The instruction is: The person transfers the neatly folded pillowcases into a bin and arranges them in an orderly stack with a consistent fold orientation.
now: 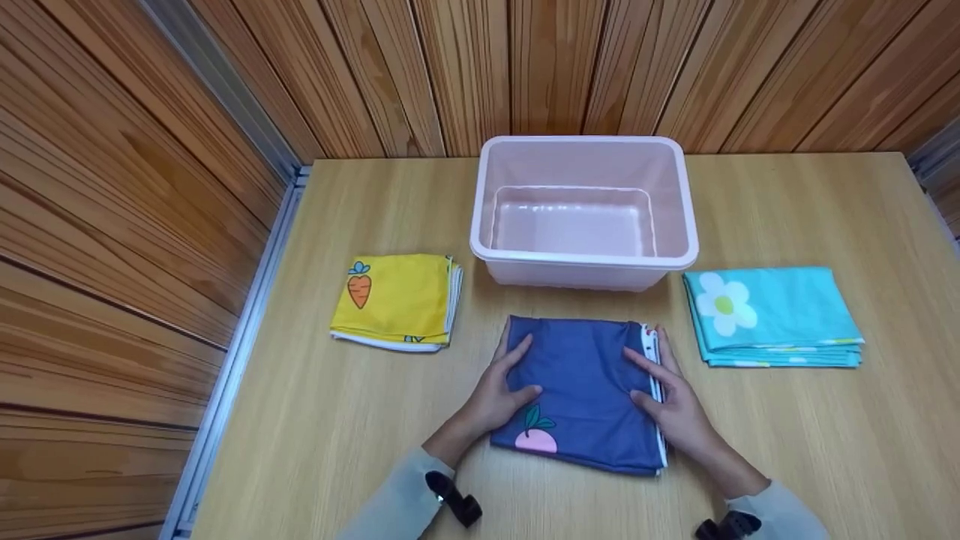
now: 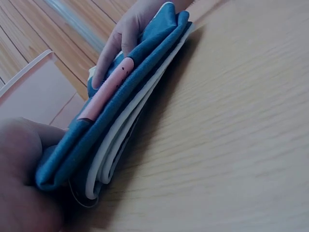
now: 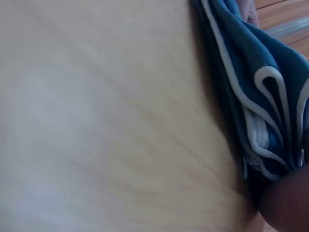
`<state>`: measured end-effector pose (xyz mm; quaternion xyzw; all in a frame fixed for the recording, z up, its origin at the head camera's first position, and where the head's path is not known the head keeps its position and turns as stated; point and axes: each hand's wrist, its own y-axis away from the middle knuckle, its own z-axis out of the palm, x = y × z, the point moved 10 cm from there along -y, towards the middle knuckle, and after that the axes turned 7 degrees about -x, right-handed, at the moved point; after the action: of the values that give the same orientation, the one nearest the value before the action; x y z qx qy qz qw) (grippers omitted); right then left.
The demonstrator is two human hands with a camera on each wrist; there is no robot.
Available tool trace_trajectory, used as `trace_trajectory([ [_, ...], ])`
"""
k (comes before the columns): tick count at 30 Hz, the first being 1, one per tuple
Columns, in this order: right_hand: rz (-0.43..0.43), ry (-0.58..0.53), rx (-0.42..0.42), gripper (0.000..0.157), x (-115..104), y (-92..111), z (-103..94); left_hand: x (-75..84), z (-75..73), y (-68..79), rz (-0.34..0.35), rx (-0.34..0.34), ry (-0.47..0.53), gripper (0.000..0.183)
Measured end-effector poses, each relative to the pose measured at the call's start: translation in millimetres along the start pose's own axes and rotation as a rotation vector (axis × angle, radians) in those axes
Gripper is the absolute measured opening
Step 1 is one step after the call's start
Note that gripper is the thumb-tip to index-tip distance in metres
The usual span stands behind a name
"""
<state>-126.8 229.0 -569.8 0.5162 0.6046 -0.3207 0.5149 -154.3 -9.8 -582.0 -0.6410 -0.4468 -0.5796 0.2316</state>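
Observation:
A folded navy blue cloth (image 1: 581,382) with a pink fruit print and white edging lies in front of me, between both hands. My left hand (image 1: 491,401) grips its left side, thumb and forefinger on top; the other fingers are mostly hidden. On the opposite side my right hand (image 1: 679,409) holds the edge, thumb and forefinger on the upper face. Stacked layers of the blue cloth (image 2: 116,116) show from the side in the left wrist view, with a shadow below them. In the right wrist view the blue cloth (image 3: 241,72) bunches into white-edged folds beside the hand.
Behind the blue cloth stands a pale pink plastic bin (image 1: 585,262) with nothing inside. A folded yellow cloth (image 1: 401,296) with a carrot print lies to the left. To the right is a folded turquoise cloth (image 1: 784,307) with a white flower. Wooden panels (image 1: 555,67) border the table.

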Motion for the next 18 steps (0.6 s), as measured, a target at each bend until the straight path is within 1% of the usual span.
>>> trace_trajectory([
  [6,0.021,-0.025,-0.015,0.057,-1.3,-3.7,-3.1,5.6,-3.5,0.4,0.012,0.016,0.02,0.075],
  [12,0.03,-0.04,-0.003,0.057,-7.9,-1.5,-6.6,16.1,-4.8,0.9,0.06,0.013,0.057,0.075],
  [18,0.047,-0.042,-0.01,0.058,-16.0,1.6,-7.7,19.8,-7.8,3.6,0.029,0.02,0.049,0.076],
])
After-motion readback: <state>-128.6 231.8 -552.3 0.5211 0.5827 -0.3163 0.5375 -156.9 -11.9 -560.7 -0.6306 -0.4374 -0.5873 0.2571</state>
